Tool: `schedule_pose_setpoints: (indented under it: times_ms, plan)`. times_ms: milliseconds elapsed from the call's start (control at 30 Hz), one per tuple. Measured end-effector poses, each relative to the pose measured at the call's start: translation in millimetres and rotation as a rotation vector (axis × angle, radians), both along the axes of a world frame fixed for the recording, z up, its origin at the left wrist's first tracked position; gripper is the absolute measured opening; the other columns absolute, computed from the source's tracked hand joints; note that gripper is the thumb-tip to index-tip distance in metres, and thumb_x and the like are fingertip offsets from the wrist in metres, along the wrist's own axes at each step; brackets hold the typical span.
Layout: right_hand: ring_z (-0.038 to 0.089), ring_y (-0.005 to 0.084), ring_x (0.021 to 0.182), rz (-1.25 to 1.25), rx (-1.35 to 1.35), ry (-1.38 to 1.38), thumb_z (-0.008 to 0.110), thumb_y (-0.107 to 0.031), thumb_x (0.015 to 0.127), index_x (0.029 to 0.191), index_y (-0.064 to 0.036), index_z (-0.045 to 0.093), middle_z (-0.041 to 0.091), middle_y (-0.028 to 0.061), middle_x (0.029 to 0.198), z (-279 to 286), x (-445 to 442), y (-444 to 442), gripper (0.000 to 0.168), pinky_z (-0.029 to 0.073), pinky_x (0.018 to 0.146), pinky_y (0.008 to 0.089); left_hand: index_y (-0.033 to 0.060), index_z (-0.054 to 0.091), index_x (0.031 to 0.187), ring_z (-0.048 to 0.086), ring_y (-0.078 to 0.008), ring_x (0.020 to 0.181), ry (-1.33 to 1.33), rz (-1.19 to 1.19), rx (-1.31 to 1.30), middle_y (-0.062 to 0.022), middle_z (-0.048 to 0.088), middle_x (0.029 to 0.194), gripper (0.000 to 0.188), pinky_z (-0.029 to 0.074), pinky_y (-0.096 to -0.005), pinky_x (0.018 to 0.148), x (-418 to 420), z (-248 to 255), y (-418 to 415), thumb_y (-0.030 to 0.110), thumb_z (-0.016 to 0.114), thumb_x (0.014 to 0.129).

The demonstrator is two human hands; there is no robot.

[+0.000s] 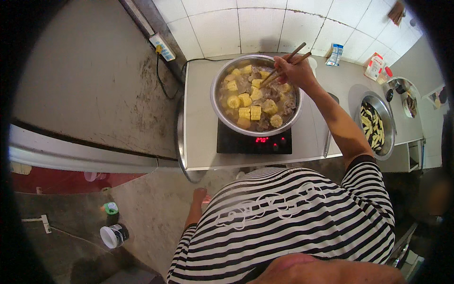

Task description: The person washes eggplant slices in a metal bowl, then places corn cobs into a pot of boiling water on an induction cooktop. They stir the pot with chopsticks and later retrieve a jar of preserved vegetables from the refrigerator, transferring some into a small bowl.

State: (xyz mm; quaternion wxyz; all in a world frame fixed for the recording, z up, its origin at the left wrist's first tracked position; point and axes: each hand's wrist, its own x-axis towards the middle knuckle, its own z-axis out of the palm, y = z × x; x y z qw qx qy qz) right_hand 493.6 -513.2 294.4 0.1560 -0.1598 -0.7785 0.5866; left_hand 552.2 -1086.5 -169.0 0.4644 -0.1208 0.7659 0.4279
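Note:
A pair of wooden chopsticks is held in my right hand, above the back right of a large metal basin. Their tips reach down to the corn pieces in the broth. Chunks of meat lie among the corn, partly under the liquid. The basin sits on a black induction cooker with a lit red display. Low beside my body hangs my left hand, away from the counter; its fingers are mostly hidden, so I cannot tell whether it holds anything.
Right of my arm stands a metal bowl of cut pale and dark strips. A long metal utensil lies on the counter. Packets stand by the tiled wall. A power strip is at left; a white bucket lies on the floor.

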Motion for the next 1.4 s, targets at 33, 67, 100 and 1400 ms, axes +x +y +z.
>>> schedule_pose_setpoints:
  times_ms: [33,67,100,1400]
  plan:
    - [0.062,0.0133,0.051,0.026,-0.020,0.028,0.062,-0.025,0.092,0.084,0.002,0.063,0.064,0.0064,0.073,3,-3,-10,0.028,0.052,0.044,0.0259,0.0013,0.062,0.084,0.067,-0.0292,0.057,0.134,-0.165,0.041,-0.0185,0.067,0.073,0.024,0.058,-0.0419,0.051,5,-8,-11,0.019,0.046,0.089]
    - [0.062,0.0128,0.051,0.058,-0.074,0.019,0.060,-0.024,0.093,0.085,0.002,0.063,0.064,0.0066,0.072,-6,-5,-14,0.028,0.053,0.044,0.0258,0.0012,0.062,0.082,0.067,-0.0302,0.057,-0.171,0.170,0.028,-0.0190,0.067,0.072,0.025,0.058,-0.0426,0.051,3,-12,-6,0.018,0.045,0.088]
    - [0.061,0.0125,0.051,0.055,-0.026,0.026,0.060,-0.024,0.093,0.085,0.002,0.063,0.064,0.0067,0.072,-14,-8,-15,0.027,0.053,0.044,0.0260,0.0015,0.061,0.083,0.067,-0.0301,0.057,-0.119,0.085,-0.007,-0.0187,0.067,0.072,0.024,0.058,-0.0425,0.050,1,-9,-4,0.018,0.045,0.088]
    - [0.060,0.0112,0.050,0.089,-0.041,-0.057,0.062,-0.017,0.092,0.084,0.000,0.064,0.062,0.0050,0.068,-17,51,-50,0.019,0.050,0.044,0.0237,0.0040,0.061,0.092,0.067,-0.0323,0.066,0.672,-0.859,-0.290,-0.0195,0.067,0.076,0.019,0.056,-0.0466,0.053,-20,15,-11,0.020,0.050,0.090]
